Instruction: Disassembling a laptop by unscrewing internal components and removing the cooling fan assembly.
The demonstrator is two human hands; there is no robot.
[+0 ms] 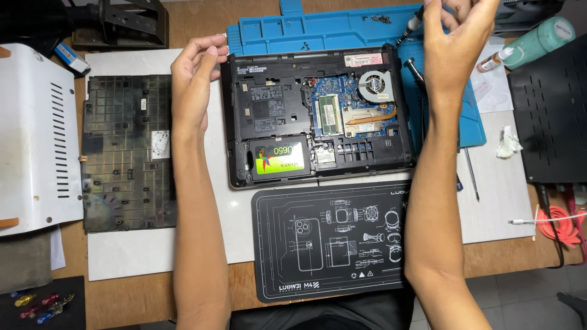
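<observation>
Screwdriver (414, 23) in right hand (455, 36)

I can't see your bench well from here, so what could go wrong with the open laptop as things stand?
Loose screws on the blue mat could roll off or get mixed up. The screwdriver in the right hand hangs over the bare board; a slip could scratch it. The left hand pinches something too small to identify, which might drop into the laptop.

laptop (318, 116) on blue mat (330, 27) | cover panel (125, 153) left | dark mat (330, 238) in front
</observation>
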